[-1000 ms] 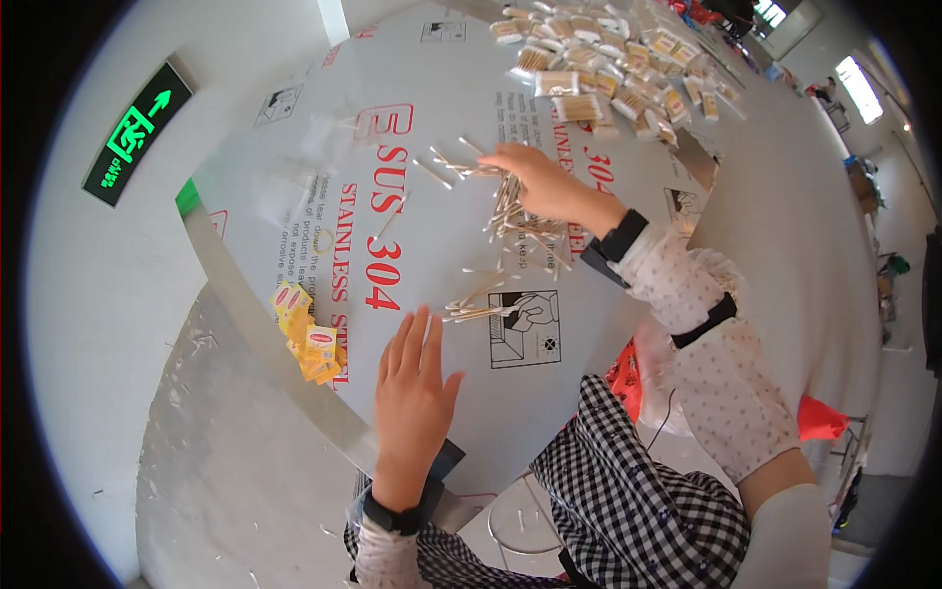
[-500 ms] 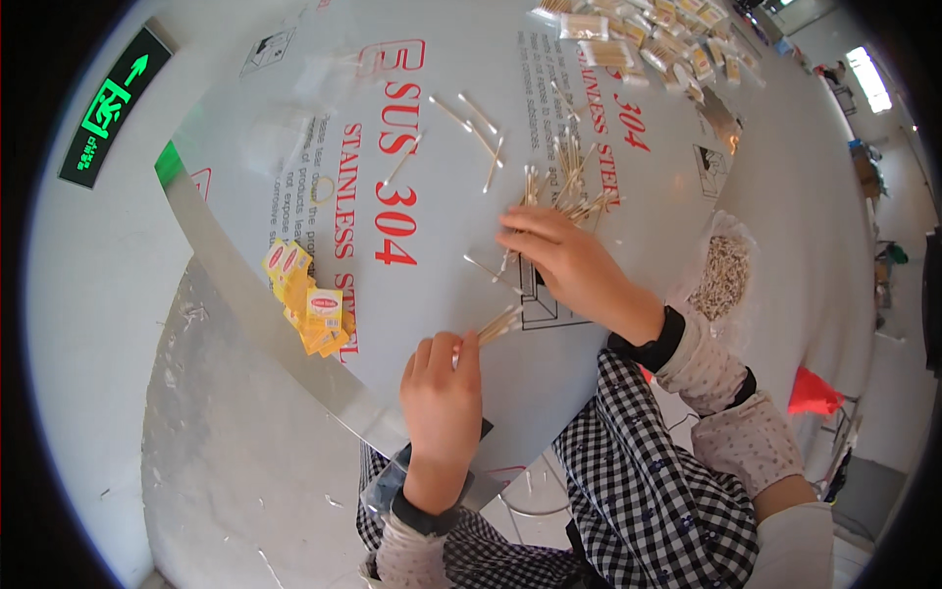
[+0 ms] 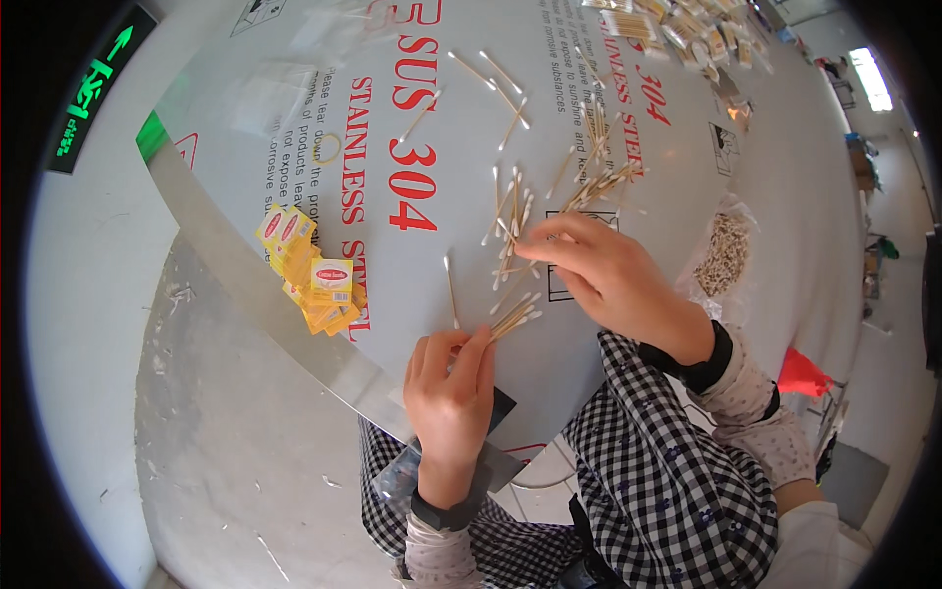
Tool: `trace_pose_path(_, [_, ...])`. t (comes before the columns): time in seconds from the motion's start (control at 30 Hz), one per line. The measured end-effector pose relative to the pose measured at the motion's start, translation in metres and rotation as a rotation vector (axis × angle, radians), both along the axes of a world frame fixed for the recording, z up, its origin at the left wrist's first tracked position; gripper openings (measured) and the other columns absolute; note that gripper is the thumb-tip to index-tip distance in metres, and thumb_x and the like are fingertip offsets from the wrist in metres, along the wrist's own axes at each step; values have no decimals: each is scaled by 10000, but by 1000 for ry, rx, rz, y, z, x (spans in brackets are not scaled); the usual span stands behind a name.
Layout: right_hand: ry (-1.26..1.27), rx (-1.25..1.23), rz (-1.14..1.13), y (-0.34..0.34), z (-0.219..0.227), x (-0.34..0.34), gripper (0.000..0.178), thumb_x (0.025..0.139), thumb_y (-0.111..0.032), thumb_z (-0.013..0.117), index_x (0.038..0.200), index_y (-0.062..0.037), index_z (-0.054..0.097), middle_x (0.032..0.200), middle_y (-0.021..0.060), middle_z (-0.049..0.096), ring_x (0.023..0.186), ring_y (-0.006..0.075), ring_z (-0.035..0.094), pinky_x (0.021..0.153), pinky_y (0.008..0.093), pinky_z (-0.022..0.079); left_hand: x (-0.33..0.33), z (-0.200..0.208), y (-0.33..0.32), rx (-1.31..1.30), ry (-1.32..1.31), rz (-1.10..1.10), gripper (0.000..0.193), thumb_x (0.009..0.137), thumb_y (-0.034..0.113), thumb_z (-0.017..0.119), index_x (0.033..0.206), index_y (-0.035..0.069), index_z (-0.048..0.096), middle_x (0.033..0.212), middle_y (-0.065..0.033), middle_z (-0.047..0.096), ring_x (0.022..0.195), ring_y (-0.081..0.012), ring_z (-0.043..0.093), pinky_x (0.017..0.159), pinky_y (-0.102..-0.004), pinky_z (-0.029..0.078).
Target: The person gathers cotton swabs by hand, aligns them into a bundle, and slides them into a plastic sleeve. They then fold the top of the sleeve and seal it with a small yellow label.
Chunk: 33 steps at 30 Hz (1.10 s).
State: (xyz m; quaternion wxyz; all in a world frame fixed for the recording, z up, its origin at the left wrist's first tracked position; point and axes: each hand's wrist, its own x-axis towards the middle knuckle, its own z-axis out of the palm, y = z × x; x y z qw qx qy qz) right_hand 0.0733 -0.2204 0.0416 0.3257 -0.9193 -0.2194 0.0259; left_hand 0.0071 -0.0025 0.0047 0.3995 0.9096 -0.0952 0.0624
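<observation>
My left hand (image 3: 448,391) is closed on a small bundle of cotton swabs (image 3: 518,316), their white tips fanning out beyond the thumb and fingers toward the right. Farther right, my right hand (image 3: 616,273) reaches over the table with fingers stretched out and the thumb apart. Its fingertips touch a few loose cotton swabs (image 3: 512,206). Beyond that hand lies a looser pile of cotton swabs (image 3: 601,177). A single cotton swab (image 3: 451,292) lies just above my left hand, and several more are scattered farther off.
Yellow printed cards (image 3: 332,285) are stacked at the left table edge. Many packed swab bundles (image 3: 687,34) lie at the far right. A clear bag of swabs (image 3: 724,250) sits right of my right hand. A thin clear plastic bag (image 3: 280,98) lies at the far left.
My right hand has drawn toward me, with several swabs now lying apart from the pile near its fingertips. The single swab near my left hand has turned. My left hand keeps its bundle.
</observation>
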Motion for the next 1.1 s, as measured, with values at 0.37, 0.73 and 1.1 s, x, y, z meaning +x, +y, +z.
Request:
trace_pose_path(0.37, [-7,20,226,14,-20,-29,235,785,-15,754,1009,-57,693,963,55,636,790,239,655,659,351,522,11,15,14,-176,207,199,252,769,50,812,995,13,707,890,-103,625,769,-278,626,696,-373,518])
trace_pose_path(0.73, [-44,-2,249,4,-29,-31,178,756,-9,756,919,-38,692,905,55,642,748,245,648,633,358,507,16,0,12,12,100,130,103,848,-17,711,933,-10,654,843,-110,635,766,-249,641,704,-336,513])
trace_pose_path(1.1, [-19,91,244,14,-41,-42,144,821,-94,659,953,-47,627,969,77,601,857,270,638,695,386,514,-12,18,-17,37,96,-42,394,734,62,836,1089,7,675,1071,-142,634,978,-352,607,824,-433,514])
